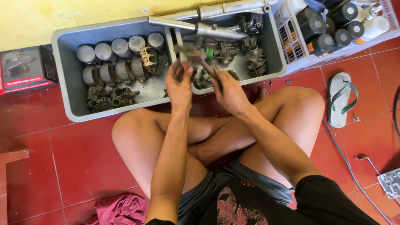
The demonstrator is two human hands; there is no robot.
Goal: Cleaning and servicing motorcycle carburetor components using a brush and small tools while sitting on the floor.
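Eight metal pistons (121,48) stand in two rows of four, upper left of the frame. One flip-flop (340,99) at right. One pink rag (121,208), bottom left. Two hands (180,85).

I'm seeing the grey bin (66,83) crowding ahead with pistons (121,48) and tubes (200,27); bare red floor (79,150) is lying open leftward.

Left hand (180,85): raised, fingers pinched closed | Right hand (228,93): alongside, fingers curled closed | 2 forearms extended over crossed legs
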